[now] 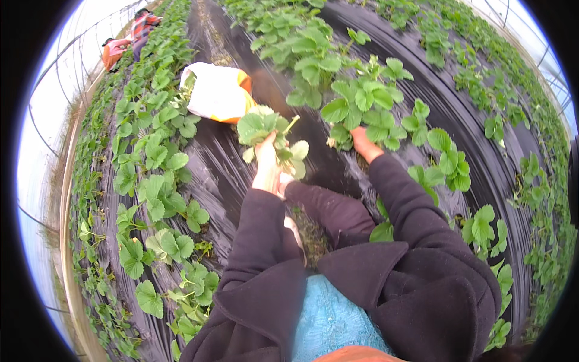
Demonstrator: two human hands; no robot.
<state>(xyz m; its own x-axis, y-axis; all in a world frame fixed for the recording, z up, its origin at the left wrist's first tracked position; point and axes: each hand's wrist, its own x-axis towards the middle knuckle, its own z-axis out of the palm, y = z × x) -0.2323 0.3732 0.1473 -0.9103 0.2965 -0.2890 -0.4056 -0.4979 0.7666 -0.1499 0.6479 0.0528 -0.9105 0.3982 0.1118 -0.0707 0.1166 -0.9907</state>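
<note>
My left hand [266, 158] is closed round a bunch of picked strawberry leaves [258, 125], with a pale cut stalk sticking out to the right. The bunch hangs over the dark furrow, just below a white and orange bag [212, 90]. To the right, my right hand [363, 145] reaches in at the base of a strawberry plant [368, 99] growing on the bed. Leaves cover its fingers, so their grip cannot be seen. Both my arms are in dark coat sleeves.
Rows of strawberry plants [160, 193] on black plastic mulch [329, 36] run along both sides. My bent leg [341, 214] is in the furrow between the beds. Two people [143, 29] work far off at the upper left, near the hooped greenhouse wall.
</note>
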